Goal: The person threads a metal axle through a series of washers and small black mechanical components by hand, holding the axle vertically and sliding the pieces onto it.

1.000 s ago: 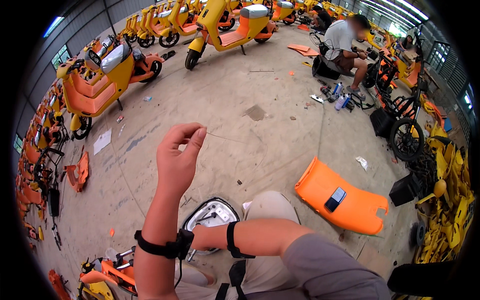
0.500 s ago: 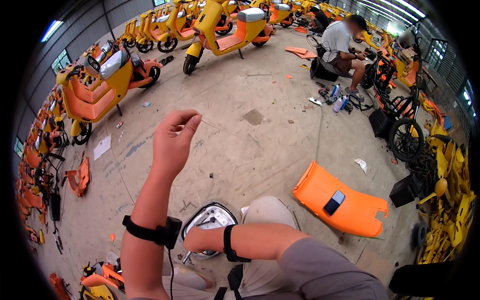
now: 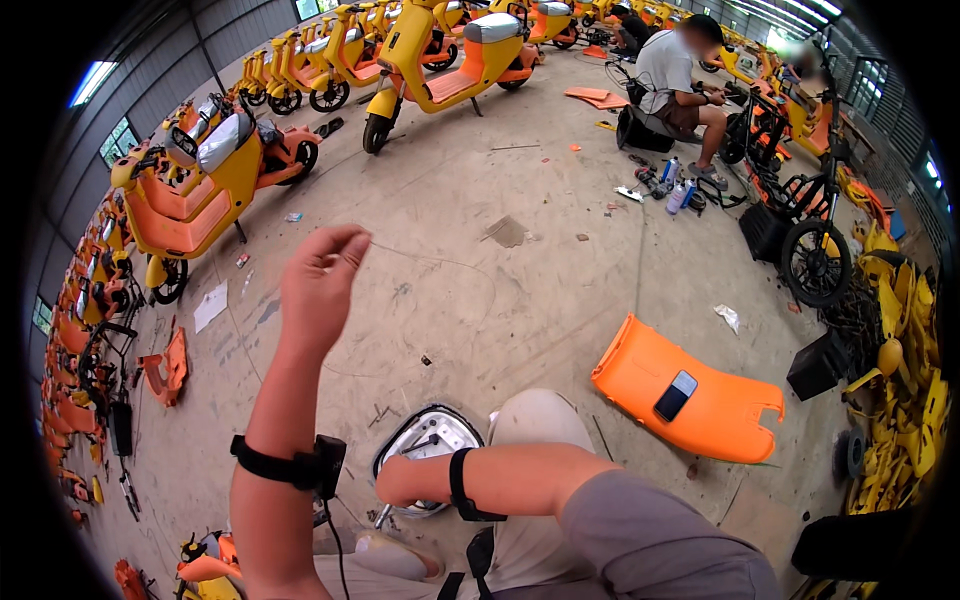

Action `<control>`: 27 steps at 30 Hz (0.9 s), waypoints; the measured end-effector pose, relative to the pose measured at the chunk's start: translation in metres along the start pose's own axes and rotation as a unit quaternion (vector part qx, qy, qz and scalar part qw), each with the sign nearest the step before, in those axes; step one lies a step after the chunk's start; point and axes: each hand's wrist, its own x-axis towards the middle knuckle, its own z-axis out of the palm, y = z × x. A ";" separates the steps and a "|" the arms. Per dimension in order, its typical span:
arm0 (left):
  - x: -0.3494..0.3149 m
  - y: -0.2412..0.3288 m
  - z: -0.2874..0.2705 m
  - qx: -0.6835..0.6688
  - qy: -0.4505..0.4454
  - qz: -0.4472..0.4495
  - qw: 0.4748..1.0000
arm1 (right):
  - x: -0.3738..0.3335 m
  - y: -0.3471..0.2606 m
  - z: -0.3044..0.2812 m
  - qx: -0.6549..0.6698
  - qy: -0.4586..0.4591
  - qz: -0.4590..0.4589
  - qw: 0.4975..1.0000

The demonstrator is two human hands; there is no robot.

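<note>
My left hand is raised over the floor at centre left. Its thumb and fingertips pinch the end of a thin, wire-like strand, which curves off to the right in a wide loop and is hard to follow. Below, close to my knees, lies a rounded part with a black rim and a pale inner side; it looks like an upturned scooter seat. My right hand is bent down over its near left side. The fingers of that hand are hidden, and a short metal rod end shows just below it.
An orange body panel with a phone on it lies at right. Yellow-and-orange scooters stand at left and behind. A seated co-worker is at the far right, near spray cans and a stripped scooter frame.
My left hand has shifted slightly left and down, still pinching the strand, which now shows a wider curve. My right hand stays at the black-rimmed part. The whole view has shifted slightly.
</note>
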 end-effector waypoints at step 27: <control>0.003 0.002 0.033 -0.064 0.012 0.026 0.998 | -0.009 0.002 -0.014 -0.010 0.008 0.008 1.000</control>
